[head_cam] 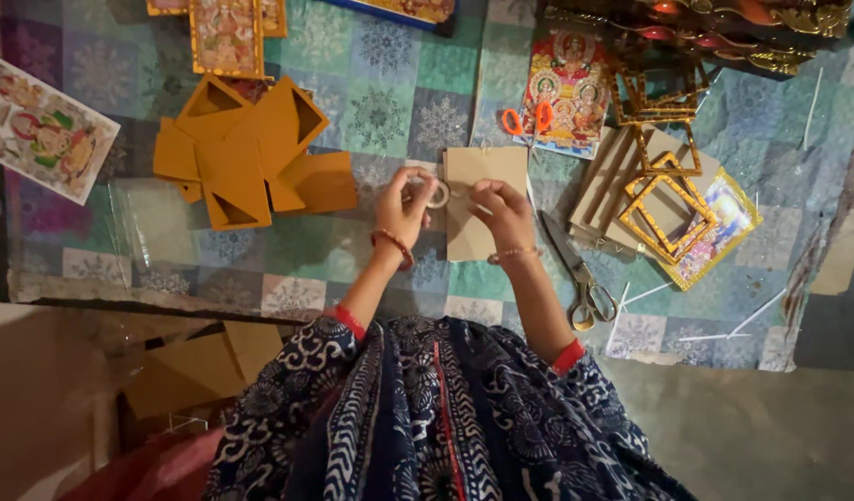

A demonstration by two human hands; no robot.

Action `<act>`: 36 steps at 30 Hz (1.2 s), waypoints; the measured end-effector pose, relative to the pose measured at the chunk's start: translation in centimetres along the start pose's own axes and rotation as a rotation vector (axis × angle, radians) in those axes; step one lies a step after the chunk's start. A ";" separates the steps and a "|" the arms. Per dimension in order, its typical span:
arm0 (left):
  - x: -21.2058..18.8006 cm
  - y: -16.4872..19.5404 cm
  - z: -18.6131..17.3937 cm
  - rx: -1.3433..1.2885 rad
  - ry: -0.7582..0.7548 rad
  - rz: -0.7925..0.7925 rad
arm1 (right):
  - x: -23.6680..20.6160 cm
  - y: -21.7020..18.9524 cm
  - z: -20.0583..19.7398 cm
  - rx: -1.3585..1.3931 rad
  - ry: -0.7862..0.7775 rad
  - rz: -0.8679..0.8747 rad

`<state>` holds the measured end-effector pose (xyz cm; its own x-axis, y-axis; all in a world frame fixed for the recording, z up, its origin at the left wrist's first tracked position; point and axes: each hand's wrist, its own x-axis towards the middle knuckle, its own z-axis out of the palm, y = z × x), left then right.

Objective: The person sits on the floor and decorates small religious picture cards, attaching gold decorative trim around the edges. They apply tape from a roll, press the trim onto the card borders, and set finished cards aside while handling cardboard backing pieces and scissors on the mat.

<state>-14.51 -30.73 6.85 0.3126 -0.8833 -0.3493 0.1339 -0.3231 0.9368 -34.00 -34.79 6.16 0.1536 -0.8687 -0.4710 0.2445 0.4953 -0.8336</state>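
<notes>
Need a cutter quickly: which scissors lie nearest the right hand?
The big metal scissors, just right of the right hand by the board; the orange-handled scissors lie farther up.

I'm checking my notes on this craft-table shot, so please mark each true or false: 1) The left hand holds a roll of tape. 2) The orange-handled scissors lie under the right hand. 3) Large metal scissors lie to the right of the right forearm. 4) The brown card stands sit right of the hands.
1) True: the left hand holds a tape roll.
2) False: the orange-handled scissors lie beyond the right hand, apart from it.
3) True: the metal scissors lie there.
4) False: the brown card stands sit left of the hands.
</notes>
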 end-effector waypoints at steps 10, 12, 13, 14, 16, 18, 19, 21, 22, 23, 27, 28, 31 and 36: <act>3.0 -1.1 -0.9 -0.655 -0.250 -0.354 | 1.8 -0.9 2.2 0.079 -0.002 0.044; 3.3 -1.3 -1.1 -0.648 -0.270 -0.420 | 2.1 -0.8 2.5 0.075 0.015 0.051; 3.4 -1.2 -1.2 -0.627 -0.271 -0.431 | 2.0 -0.8 2.6 0.041 0.028 0.025; 3.5 -1.0 -1.3 -0.606 -0.272 -0.442 | 2.0 -0.7 2.8 0.007 0.041 -0.001; 3.4 -0.4 -1.2 -0.575 -0.311 -0.450 | 2.0 -0.9 3.0 -0.081 0.081 -0.078; 3.0 0.3 -1.3 -0.552 -0.381 -0.439 | 2.0 -1.2 3.3 -0.186 0.132 -0.182; 2.9 0.7 -1.2 -0.586 -0.411 -0.463 | 2.1 -1.5 3.4 -0.203 0.142 -0.228; 2.6 1.1 -1.1 -0.654 -0.469 -0.517 | 2.1 -1.9 3.7 -0.235 0.163 -0.315; 2.4 1.2 -0.8 -0.601 -0.464 -0.480 | 2.1 -2.1 3.8 -0.302 0.188 -0.377; 2.4 1.1 -0.3 -0.549 -0.461 -0.440 | 2.0 -2.3 3.9 -0.371 0.212 -0.440; 3.0 0.0 0.5 -0.177 -0.323 0.055 | 1.8 -2.7 4.0 -0.518 0.265 -0.448; 3.2 -0.3 0.5 -0.101 -0.293 0.061 | 1.7 -2.6 4.0 -0.487 0.261 -0.418; 4.0 -1.2 0.4 0.233 -0.168 0.172 | 2.0 -2.4 4.0 -0.318 0.231 -0.295; 4.4 -1.0 0.4 0.480 0.138 0.423 | 2.6 -2.5 4.1 -0.122 0.238 -0.141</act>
<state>-13.62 -34.42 4.36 0.3687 -0.9259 0.0823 -0.4517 -0.1011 0.8864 -30.28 -38.28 8.19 -0.1062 -0.9146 -0.3902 0.1282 0.3765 -0.9175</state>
